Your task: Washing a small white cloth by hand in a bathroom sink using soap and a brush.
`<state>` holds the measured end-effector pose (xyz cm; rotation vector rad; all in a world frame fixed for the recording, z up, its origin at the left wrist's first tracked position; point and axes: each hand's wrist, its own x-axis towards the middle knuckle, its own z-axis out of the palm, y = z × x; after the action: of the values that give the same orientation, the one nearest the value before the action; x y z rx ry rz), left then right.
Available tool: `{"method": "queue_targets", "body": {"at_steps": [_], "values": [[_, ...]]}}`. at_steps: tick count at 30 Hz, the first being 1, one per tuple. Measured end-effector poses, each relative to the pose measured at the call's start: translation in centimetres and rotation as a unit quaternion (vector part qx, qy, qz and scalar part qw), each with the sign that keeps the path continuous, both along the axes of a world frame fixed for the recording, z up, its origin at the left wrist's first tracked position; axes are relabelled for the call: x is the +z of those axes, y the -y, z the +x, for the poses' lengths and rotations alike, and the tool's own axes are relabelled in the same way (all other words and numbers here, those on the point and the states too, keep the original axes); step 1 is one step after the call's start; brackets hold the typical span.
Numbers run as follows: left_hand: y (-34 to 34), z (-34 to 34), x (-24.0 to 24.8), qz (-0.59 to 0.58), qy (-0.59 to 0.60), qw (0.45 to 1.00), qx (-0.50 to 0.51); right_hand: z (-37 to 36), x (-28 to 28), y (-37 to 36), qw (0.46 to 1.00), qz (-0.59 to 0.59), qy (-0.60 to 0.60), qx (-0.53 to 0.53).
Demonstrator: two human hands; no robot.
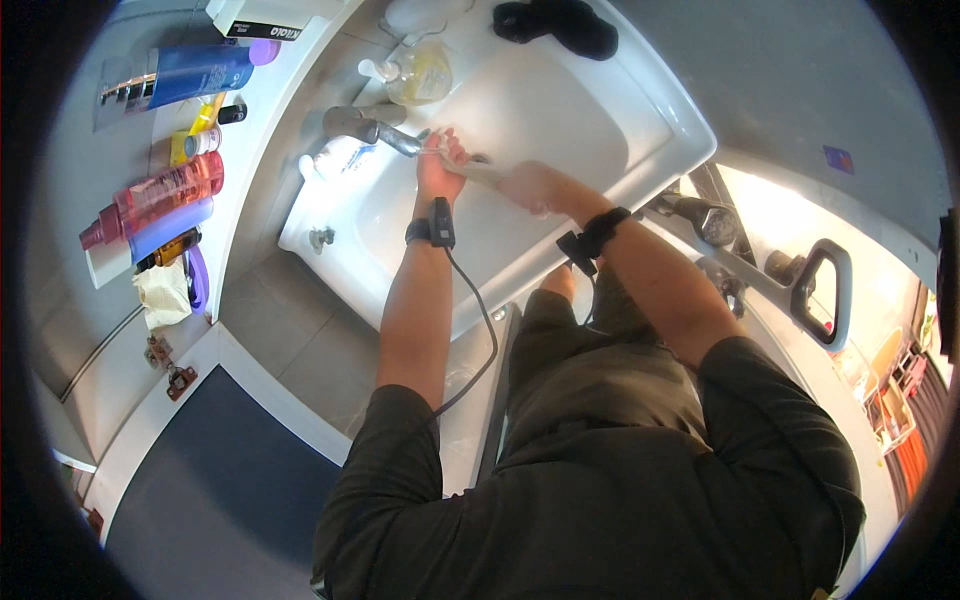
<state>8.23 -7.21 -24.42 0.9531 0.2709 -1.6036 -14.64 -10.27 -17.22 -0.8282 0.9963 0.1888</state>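
My left hand point(441, 168) is under the faucet point(382, 131) of a white sink point(400, 240), its fingers curled on a pale, narrow strip-like thing point(481, 174). That thing stretches across to my right hand point(538, 188), which is closed round its other end and smeared by motion. Whether it is cloth or something stiffer, I cannot tell. The drain lies just beyond the strip, partly hidden. On the sink's far rim rests a crumpled black cloth item point(562, 27), perhaps a sock.
A clear pump bottle point(420, 75) of yellowish liquid stands behind the faucet, with a white bottle point(342, 157) nearer me. Tubes and bottles, among them a pink bottle point(165, 195), line the shelf at left. A dark-panelled cabinet door point(230, 490) hangs at lower left; a grey handle point(828, 295) juts out at right.
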Motion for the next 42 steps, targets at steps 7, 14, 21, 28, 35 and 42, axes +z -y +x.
{"method": "queue_targets", "body": {"at_steps": [7,14,21,28,35,42], "values": [[-2.4,-1.2,1.0,-0.192,0.642,0.732,-0.123,2.9,-5.2,0.8,0.977,-0.001,0.149,-0.151],[-5.2,-3.9,7.9,-0.039,0.47,0.875,-0.109,9.1,-1.1,2.2,0.876,0.274,0.265,-0.296],[-6.1,-0.1,9.0,-0.08,0.8,0.569,-0.173,8.6,-2.3,2.8,0.94,0.021,0.3,-0.163],[-3.3,0.7,9.3,-0.115,0.774,0.481,-0.396,10.2,-2.2,4.2,0.955,-0.151,0.219,0.135],[-1.0,0.2,8.4,0.044,0.778,0.334,-0.531,10.3,-3.0,3.3,0.867,-0.424,0.036,0.259],[-0.8,0.1,8.9,0.062,0.76,0.424,-0.489,11.0,-0.9,3.4,0.782,-0.547,-0.034,0.297]]}}
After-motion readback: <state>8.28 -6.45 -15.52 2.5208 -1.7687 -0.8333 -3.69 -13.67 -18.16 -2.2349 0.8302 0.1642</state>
